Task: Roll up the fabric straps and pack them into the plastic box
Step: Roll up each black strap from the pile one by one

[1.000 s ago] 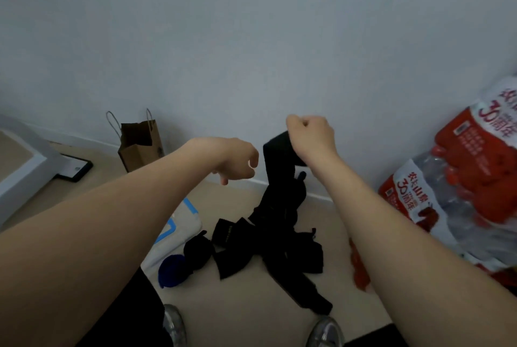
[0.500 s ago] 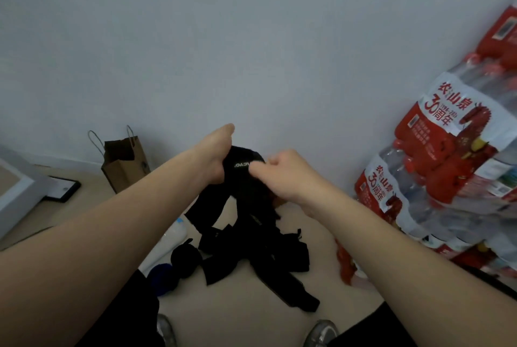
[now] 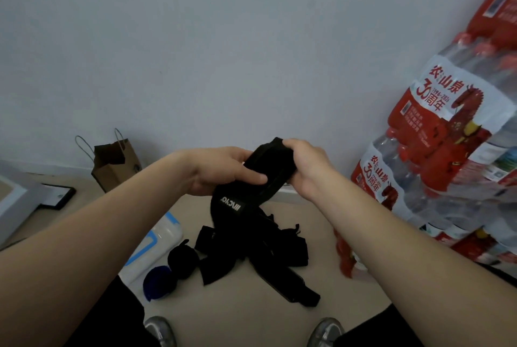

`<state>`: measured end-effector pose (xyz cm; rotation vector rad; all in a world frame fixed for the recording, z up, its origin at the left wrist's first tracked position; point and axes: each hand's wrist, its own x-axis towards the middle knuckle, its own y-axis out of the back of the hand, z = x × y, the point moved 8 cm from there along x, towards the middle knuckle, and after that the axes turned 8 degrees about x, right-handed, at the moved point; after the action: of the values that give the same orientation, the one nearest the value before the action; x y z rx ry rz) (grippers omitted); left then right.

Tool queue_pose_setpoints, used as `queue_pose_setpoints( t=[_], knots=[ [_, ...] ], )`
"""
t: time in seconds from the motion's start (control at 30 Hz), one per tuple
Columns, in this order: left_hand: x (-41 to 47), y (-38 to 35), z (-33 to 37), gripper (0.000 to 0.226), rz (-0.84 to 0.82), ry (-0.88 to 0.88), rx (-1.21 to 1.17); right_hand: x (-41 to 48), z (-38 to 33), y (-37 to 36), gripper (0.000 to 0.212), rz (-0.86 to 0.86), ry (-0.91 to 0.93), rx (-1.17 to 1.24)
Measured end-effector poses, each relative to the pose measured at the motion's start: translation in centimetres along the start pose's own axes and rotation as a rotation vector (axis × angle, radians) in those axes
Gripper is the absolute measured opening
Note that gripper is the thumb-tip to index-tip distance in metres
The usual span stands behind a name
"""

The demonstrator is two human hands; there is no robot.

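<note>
Head view, looking down past both forearms: a pale grey painted wall (image 3: pixel 251 38) fills most of the scene. At the right are stacked shrink-wrapped packs of water bottles with red and white labels (image 3: pixel 447 156). Below lies a beige floor (image 3: pixel 223 316).

On that floor, partly hidden behind the left forearm, is the translucent plastic box with blue latches (image 3: pixel 161 237). A brown paper carrier bag with cord handles (image 3: pixel 114 170) stands against the wall further left.

Between the person's shoes a loose heap of black fabric straps (image 3: pixel 268 260) sprawls, not yet rolled. Just beside the box sit a finished black fabric roll (image 3: pixel 183 260) and a smaller blue fabric roll (image 3: pixel 156 283), both on the floor rather than in the box.

One long black fabric strap with a white-lettered label (image 3: pixel 253 192) is lifted clear of the heap, its lower end trailing down toward it. A second ago the right hand (image 3: pixel 310 167) alone held this strap high by its end while the left hung empty. Since then the strap has come lower and the left hand (image 3: pixel 218 170) has closed in.

Now the right hand's fingers curl over the top end, and the left clasps the strap just beneath, thumb pressed across it. I judge the rolling of this strap is just starting, with several straps still to do and nothing visibly packed.
</note>
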<state>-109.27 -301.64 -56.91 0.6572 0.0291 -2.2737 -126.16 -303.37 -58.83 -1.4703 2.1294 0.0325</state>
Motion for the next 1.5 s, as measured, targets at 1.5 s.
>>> queue_pose_setpoints(
  t=[1.5],
  knots=[
    [-0.2, 2.3, -3.7, 0.024, 0.17, 0.142, 0.477, -3.6, -6.0, 0.5, 0.023, 0.108, 0.748, -1.064]
  ],
)
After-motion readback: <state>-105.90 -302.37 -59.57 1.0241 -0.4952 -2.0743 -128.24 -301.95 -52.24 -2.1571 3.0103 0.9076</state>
